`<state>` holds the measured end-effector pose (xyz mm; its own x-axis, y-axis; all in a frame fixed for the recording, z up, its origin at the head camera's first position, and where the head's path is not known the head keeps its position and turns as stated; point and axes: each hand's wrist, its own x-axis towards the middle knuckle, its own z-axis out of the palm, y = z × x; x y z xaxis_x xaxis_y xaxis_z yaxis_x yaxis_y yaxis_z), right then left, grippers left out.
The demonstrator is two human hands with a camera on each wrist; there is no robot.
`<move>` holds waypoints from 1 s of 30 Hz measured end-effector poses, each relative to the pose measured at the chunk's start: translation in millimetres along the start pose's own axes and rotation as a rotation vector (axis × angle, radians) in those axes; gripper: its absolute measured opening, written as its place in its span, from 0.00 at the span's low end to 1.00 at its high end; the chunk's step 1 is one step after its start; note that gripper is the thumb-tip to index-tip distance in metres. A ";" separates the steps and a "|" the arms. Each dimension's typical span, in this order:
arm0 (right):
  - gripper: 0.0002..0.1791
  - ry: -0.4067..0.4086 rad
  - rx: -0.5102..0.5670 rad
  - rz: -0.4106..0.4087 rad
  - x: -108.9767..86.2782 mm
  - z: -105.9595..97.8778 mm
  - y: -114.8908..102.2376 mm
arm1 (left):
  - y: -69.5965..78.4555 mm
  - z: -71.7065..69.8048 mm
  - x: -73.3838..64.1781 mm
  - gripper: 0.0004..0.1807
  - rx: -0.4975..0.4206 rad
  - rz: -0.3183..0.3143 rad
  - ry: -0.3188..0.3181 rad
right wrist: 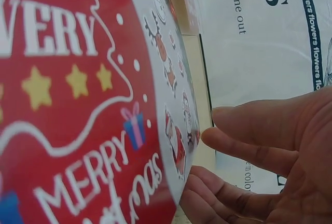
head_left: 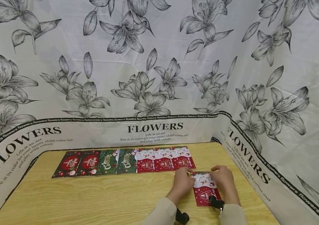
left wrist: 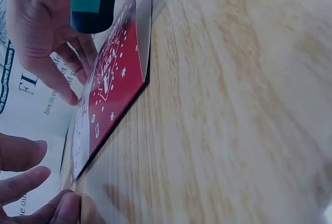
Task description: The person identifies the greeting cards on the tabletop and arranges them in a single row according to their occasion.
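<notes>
A folded Christmas card [head_left: 204,190], white with small figures above and red below, lies on the table between both hands. Its upper leaf stands slightly raised at the near edge in the left wrist view. My left hand [head_left: 182,182] is at the card's far left corner, its thumb and forefinger apart in the left wrist view. Along the right edge is my right hand [head_left: 224,181]; its lower fingertips [right wrist: 194,185] touch the card's edge in the right wrist view. Neither hand visibly pinches the card.
Beyond the hands, a row of similar cards lies along the table's back: red ones [head_left: 68,164] at left, green ones [head_left: 108,162] in the middle, white-and-red ones [head_left: 163,159] at right. Flower-printed cloth [head_left: 153,131] encloses the wooden table [head_left: 92,200].
</notes>
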<state>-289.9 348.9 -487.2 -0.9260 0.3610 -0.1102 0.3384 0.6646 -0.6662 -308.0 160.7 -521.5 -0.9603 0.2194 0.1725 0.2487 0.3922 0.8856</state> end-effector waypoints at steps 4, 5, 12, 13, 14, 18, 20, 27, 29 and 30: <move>0.19 0.011 -0.036 -0.024 2.1 2.8 -2.9 | 0.9 -1.0 -0.4 0.11 -0.015 -0.007 -0.005; 0.18 0.014 -0.043 -0.029 1.9 3.5 -4.4 | 1.0 -1.1 -0.3 0.11 -0.021 -0.007 -0.006; 0.17 0.014 -0.055 -0.042 0.6 9.3 -10.3 | -3.0 1.6 1.0 0.11 -0.030 0.020 0.010; 0.17 0.015 -0.058 -0.044 0.1 9.9 -10.5 | -4.0 2.1 1.3 0.10 -0.029 0.025 0.014; 0.17 0.017 -0.060 -0.043 0.0 10.6 -10.8 | -4.9 2.8 1.6 0.10 -0.024 0.032 0.021; 0.16 0.026 -0.082 -0.049 0.1 12.5 -11.0 | -7.3 3.8 2.1 0.09 -0.047 0.014 0.027; 0.15 0.027 -0.083 -0.043 0.2 13.3 -11.0 | -7.5 3.7 1.9 0.09 -0.066 -0.003 0.030; 0.15 0.008 -0.069 -0.025 0.0 13.7 -12.5 | -6.0 1.5 1.0 0.09 -0.094 -0.025 0.037; 0.15 0.006 -0.062 -0.020 0.2 14.3 -13.9 | -7.2 1.7 1.4 0.10 -0.104 -0.025 0.037; 0.15 0.005 -0.056 -0.019 0.0 14.6 -14.4 | -7.9 1.9 1.4 0.10 -0.112 -0.023 0.037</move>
<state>-297.3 329.8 -488.5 -0.9315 0.3514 -0.0942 0.3299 0.7067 -0.6259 -311.1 159.6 -529.1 -0.9701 0.1777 0.1655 0.2129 0.2945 0.9316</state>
